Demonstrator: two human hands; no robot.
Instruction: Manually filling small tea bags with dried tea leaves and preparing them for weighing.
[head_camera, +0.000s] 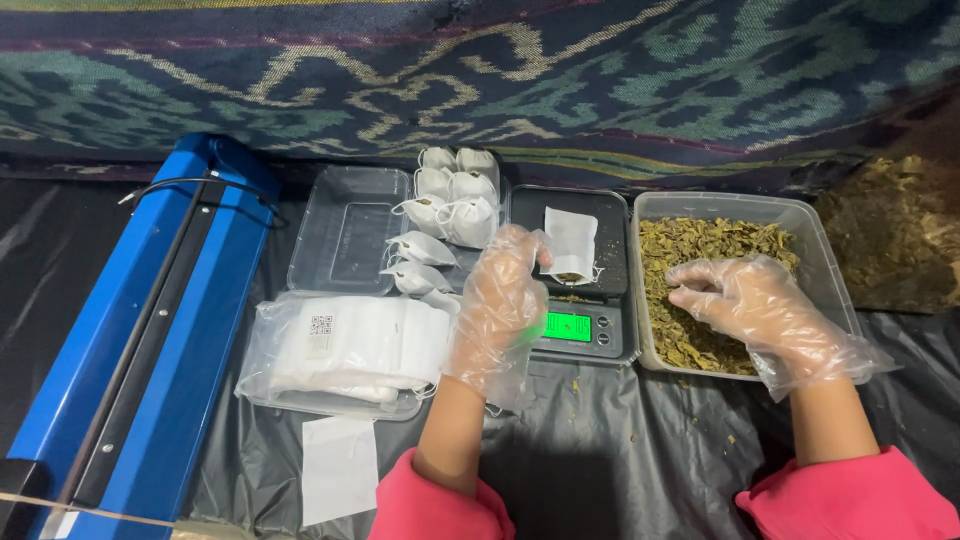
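View from above of a small weighing station, with the digital scale as landmark. The left hand, in a loose clear glove, pinches the lower edge of a white filter bag so that it stands upright with its mouth open on the scale's black platform; holding it there seemingly lets the lit green display below register the fill. The right hand, also gloved, lies curled in the clear tub of dried leaves just right of the scale, fingers bent down into the leaves as if gathering a pinch; whether it already holds any cannot be told. Left of the scale, filled tied bags pile in a clear tray, within easy reach. Nearer the person, a packet of empty bags rests on another tray. Far left of the scale lies a blue heat sealer. Black plastic sheeting covers the tabletop, catching stray leaf crumbs.
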